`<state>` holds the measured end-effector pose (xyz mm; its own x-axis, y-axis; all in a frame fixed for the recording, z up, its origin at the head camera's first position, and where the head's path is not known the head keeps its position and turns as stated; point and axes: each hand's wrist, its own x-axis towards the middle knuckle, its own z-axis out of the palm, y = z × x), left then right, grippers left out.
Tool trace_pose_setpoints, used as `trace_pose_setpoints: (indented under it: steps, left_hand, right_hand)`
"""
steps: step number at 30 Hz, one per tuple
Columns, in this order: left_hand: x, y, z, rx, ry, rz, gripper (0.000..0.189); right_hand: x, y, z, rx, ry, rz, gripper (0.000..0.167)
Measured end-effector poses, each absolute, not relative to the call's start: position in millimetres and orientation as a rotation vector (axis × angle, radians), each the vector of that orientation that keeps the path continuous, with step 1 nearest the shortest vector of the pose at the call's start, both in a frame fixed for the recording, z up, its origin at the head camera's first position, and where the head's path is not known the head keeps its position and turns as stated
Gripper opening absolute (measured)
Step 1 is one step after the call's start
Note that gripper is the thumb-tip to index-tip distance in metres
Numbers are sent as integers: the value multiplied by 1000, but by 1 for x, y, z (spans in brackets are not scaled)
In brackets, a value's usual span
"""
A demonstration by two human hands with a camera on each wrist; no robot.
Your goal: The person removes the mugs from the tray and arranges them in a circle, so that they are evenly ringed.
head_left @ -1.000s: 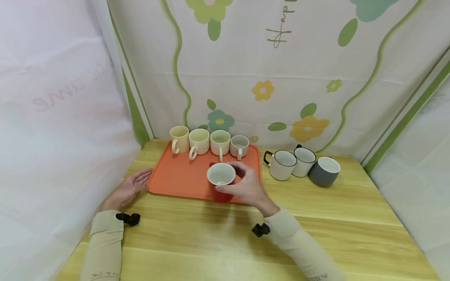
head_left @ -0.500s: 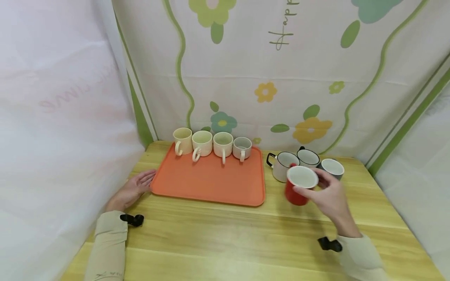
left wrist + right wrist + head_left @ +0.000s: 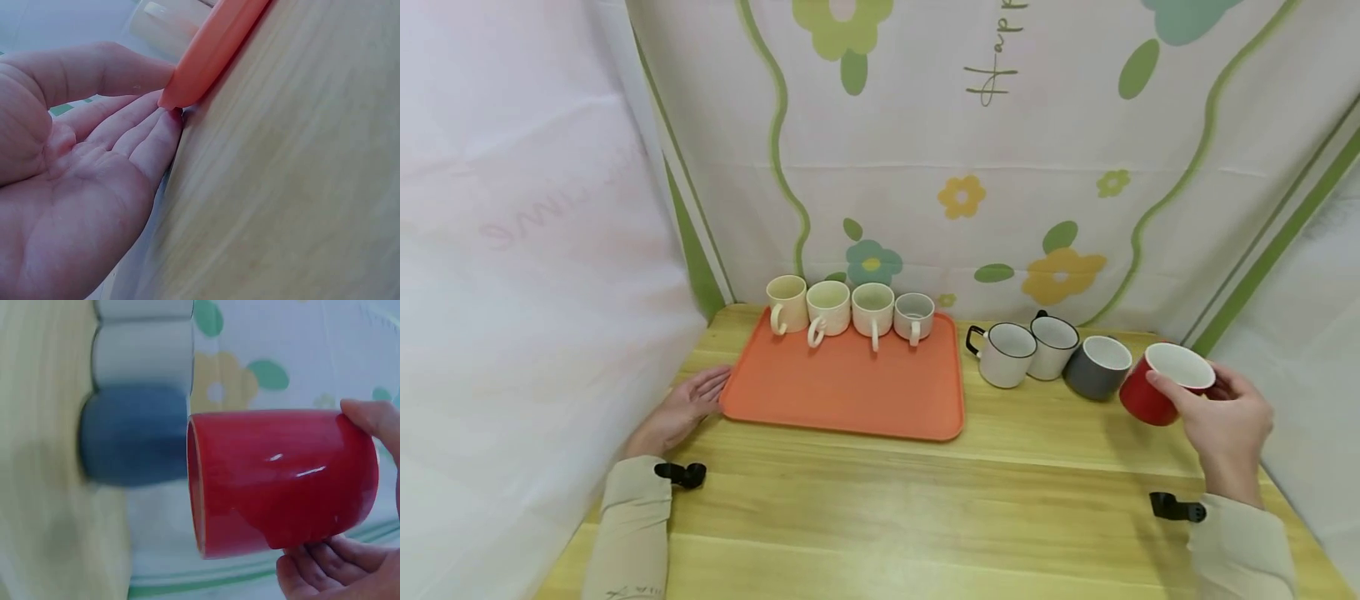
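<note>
My right hand (image 3: 1228, 417) grips a red mug (image 3: 1150, 398) with a white inside. The mug hangs a little above the table at the far right, just right of a dark grey mug (image 3: 1093, 375). In the right wrist view my thumb lies on one side of the red mug (image 3: 281, 478) and my fingers on the other. Its handle is out of sight. My left hand (image 3: 681, 408) rests at the front left corner of an orange tray (image 3: 850, 387). In the left wrist view its fairly straight fingers and thumb touch the tray's rim (image 3: 209, 56).
Along the tray's back edge stand several pale mugs (image 3: 827, 312), handles facing me. Right of the tray are two white mugs with black rims, a nearer one (image 3: 1002, 367) and a farther one (image 3: 1051, 358). A flowered cloth (image 3: 925, 125) hangs behind the wooden table (image 3: 850, 500).
My right hand has carried the red mug from above the tray to the right, past the white mugs and the dark grey mug. The left hand stays at the tray's corner.
</note>
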<state>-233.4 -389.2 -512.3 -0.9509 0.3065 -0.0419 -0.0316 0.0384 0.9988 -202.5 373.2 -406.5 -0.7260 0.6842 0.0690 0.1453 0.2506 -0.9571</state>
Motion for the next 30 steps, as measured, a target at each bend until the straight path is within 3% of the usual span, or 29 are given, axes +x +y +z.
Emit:
trace_pose_setpoints:
  steps: [10,18,30]
  left_hand:
    - [-231,-390,-512,281,2055,2029,85]
    - [-232,-391,-511,286,2054,2017,85]
    - [-232,-391,-511,266,2052,2016,82]
  right_hand:
    - [-214,397,-441,-933,-2095,1481,54]
    - [-222,407,-462,-1000,-2202,1435,82]
    - [-231,400,-459,-922,-2387,1119,98]
